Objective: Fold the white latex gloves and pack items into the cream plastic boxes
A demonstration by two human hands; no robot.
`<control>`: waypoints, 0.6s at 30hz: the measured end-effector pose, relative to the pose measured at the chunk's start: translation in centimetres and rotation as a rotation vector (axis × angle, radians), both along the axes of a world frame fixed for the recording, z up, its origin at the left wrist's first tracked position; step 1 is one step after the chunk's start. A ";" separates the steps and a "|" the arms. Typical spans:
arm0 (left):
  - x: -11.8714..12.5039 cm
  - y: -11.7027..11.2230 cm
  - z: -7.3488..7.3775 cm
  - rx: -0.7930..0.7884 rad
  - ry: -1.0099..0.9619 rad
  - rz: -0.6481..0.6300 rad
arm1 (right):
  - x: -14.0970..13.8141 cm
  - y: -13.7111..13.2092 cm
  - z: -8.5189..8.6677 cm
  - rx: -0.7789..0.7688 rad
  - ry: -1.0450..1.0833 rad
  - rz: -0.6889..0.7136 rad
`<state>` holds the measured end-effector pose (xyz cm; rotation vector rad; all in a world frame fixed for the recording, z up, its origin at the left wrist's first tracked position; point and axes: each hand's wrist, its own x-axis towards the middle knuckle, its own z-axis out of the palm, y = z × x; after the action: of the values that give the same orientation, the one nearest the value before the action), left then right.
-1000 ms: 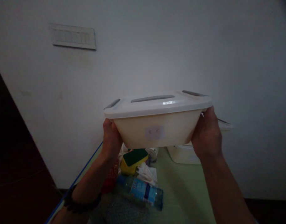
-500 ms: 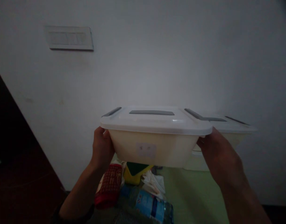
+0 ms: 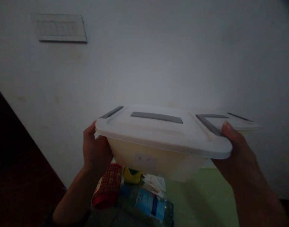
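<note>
Between my hands is a cream plastic storage box (image 3: 168,164) with a white lid (image 3: 144,130) and grey strips on top. A small paper label (image 3: 145,160) is stuck on its near side. My left hand (image 3: 97,149) is closed around the left end, under the lid's rim. At the right end my right hand (image 3: 239,157) grips the rim, thumb on top and fingers underneath, partly hidden. The box is held in the air, its right end tilted lower and nearer to me. Behind it to the right is a second lidded box (image 3: 248,127), partly covered.
Below the box, a green surface (image 3: 206,195) carries a red patterned package (image 3: 108,186), a yellow and green item (image 3: 132,176), a crumpled white bag (image 3: 155,184) and a blue-labelled plastic bottle (image 3: 154,205). A white wall (image 3: 158,56) with a switch panel (image 3: 61,28) stands close behind.
The box has come closer to me and its right end has swung nearer and dropped. My right thumb now shows on top of the lid. The view has shifted slightly.
</note>
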<state>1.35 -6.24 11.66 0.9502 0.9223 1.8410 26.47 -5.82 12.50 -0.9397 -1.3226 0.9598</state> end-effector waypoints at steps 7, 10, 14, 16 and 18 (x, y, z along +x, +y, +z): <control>-1.4 -0.1 0.5 -0.036 0.179 -0.193 | 2.9 -0.6 0.0 -0.171 -0.102 0.051; -3.3 -0.4 -0.3 -0.154 0.627 -0.258 | 3.5 -0.7 0.2 -0.182 -0.223 0.117; -3.8 -0.6 -1.1 -0.220 1.097 -0.236 | 2.7 -0.3 0.2 -0.211 -0.467 0.083; -3.4 -0.4 -1.4 -0.240 1.170 -0.183 | 2.0 0.3 -0.3 -0.254 -0.586 0.065; -3.3 -0.2 -1.5 -0.206 1.212 -0.136 | 1.5 0.9 -0.9 -0.272 -0.685 0.033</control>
<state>-1.99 -6.43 10.19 1.9640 1.6257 0.8881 27.95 -4.88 11.64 -1.5490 -1.8016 0.8873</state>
